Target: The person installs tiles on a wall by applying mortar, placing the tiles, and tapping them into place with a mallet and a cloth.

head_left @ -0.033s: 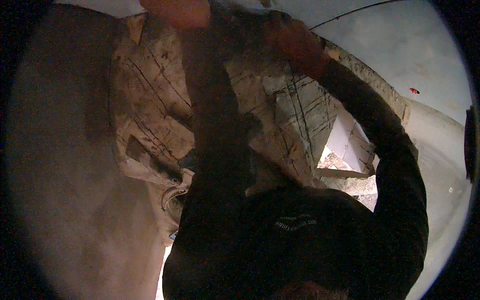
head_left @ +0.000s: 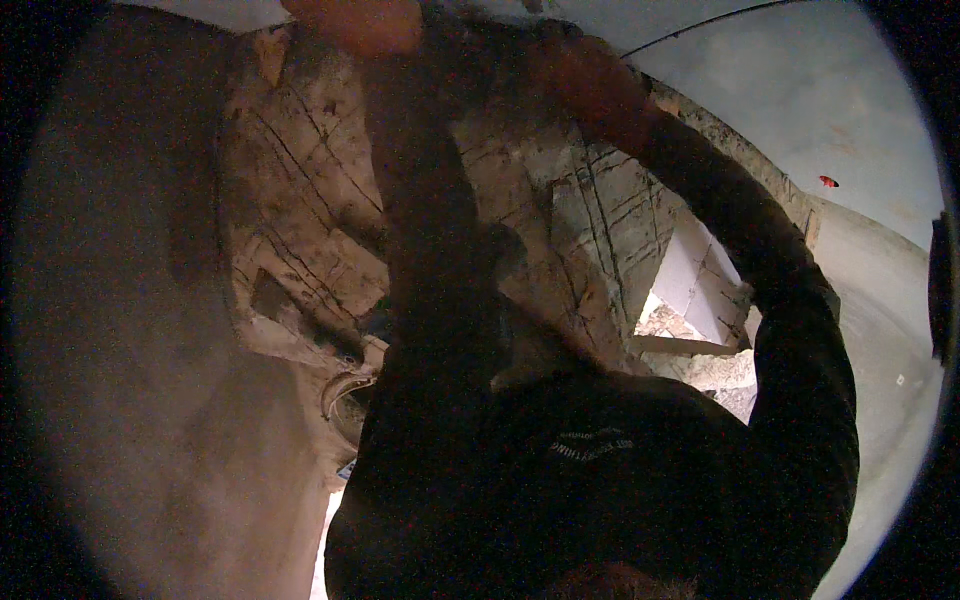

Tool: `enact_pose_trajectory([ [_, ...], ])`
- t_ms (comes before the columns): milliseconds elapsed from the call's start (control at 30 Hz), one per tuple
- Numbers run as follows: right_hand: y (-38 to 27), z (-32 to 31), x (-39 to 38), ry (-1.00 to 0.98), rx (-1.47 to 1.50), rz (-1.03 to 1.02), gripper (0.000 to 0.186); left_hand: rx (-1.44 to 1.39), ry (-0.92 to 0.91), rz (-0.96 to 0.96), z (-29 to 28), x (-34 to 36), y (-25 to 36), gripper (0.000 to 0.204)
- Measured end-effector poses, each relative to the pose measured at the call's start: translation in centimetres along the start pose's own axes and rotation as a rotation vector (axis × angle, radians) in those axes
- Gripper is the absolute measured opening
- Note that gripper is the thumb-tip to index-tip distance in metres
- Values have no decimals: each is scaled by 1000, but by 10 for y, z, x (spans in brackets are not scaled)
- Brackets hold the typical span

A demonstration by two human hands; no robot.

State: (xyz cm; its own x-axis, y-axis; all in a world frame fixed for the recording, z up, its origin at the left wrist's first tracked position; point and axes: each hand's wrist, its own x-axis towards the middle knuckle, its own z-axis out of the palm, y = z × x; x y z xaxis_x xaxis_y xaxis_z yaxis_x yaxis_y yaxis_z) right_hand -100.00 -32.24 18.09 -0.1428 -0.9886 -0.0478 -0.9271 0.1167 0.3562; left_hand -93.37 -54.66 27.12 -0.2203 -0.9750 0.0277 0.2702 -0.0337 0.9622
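Both of my arms, in dark sleeves, reach up to the top of the dim head view. My left hand (head_left: 355, 27) is at the upper edge, partly cut off, and its fingers do not show clearly. To its right, my right hand (head_left: 595, 90) is blurred and in shadow, next to a dark shape (head_left: 480, 50) between the hands that I cannot make out. Whether either hand grips it cannot be told. Below the hands lies a scored, dusty board-like surface (head_left: 315, 140) with dark cut lines and stains.
A smooth brown wall (head_left: 120, 300) fills the left side. On the right are a pale surface (head_left: 760, 110) with a small red mark and a bright gap (head_left: 665, 320) showing rubble. A rounded object like a bucket (head_left: 347, 410) is beside my left arm.
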Motion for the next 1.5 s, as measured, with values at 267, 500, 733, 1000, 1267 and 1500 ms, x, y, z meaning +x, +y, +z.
enact_pose_trajectory([
  [267,-15,8,10,-145,165,257,41,152,86,126,-8,5,4,54],
  [500,-19,-19,-3,101,343,331,44,-357,-195,-442,-24,13,22,48],
  [733,-75,-51,-52,270,377,423,41,-295,-137,84,-1,22,-31,32],
  [1000,-221,-71,-200,-70,656,350,42,-204,-233,123,13,48,-60,38],
  [1267,-191,-58,-190,-351,869,403,40,-37,-158,23,10,-8,-12,38],
  [1500,-33,-39,-207,-43,669,417,44,307,18,-12,18,28,-63,76],
])
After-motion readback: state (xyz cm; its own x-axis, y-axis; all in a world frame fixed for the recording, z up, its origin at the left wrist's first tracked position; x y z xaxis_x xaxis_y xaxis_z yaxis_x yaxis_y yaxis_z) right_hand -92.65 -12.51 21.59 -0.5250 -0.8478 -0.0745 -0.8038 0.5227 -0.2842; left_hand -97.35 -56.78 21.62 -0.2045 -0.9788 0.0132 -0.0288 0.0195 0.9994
